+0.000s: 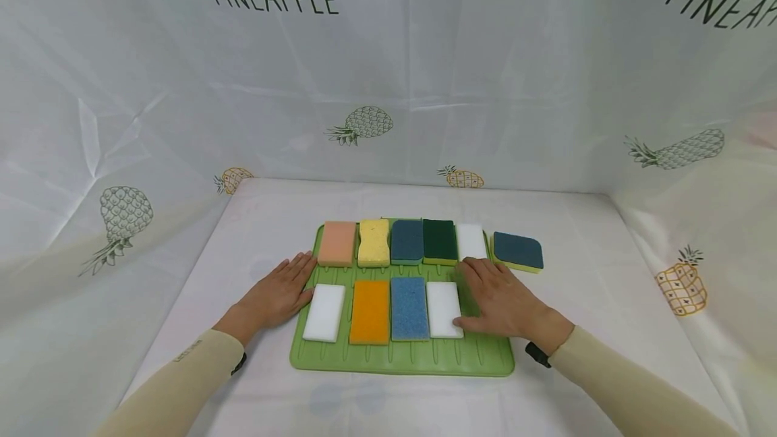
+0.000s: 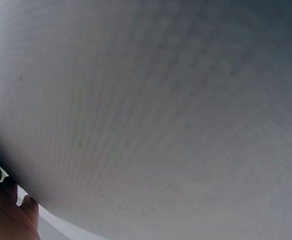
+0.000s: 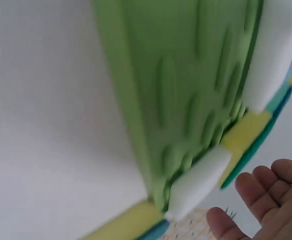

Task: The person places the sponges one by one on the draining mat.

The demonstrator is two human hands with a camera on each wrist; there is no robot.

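A green ribbed mat [image 1: 400, 359] holds two rows of sponges. The back row has a pink sponge [image 1: 337, 243], a yellow waisted sponge [image 1: 373, 241], a dark blue sponge [image 1: 407, 240], a dark green scourer sponge [image 1: 440, 240] and a white sponge [image 1: 471, 240]. In front lie a white sponge [image 1: 324, 312], an orange sponge [image 1: 369, 312], a blue sponge [image 1: 409, 309] and another white sponge [image 1: 444, 309]. My left hand [image 1: 280, 294] rests at the mat's left edge, fingers extended. Over the mat's right side, my right hand [image 1: 504, 299] has relaxed fingers, its thumb by the front white sponge.
Beyond the mat's right edge, a dark blue and yellow sponge [image 1: 518, 251] lies on the white-covered table [image 1: 577, 248]. A white pineapple-print curtain [image 1: 485, 73] surrounds the table at the back and sides. Pale sheet-like surface fills most of the left wrist view.
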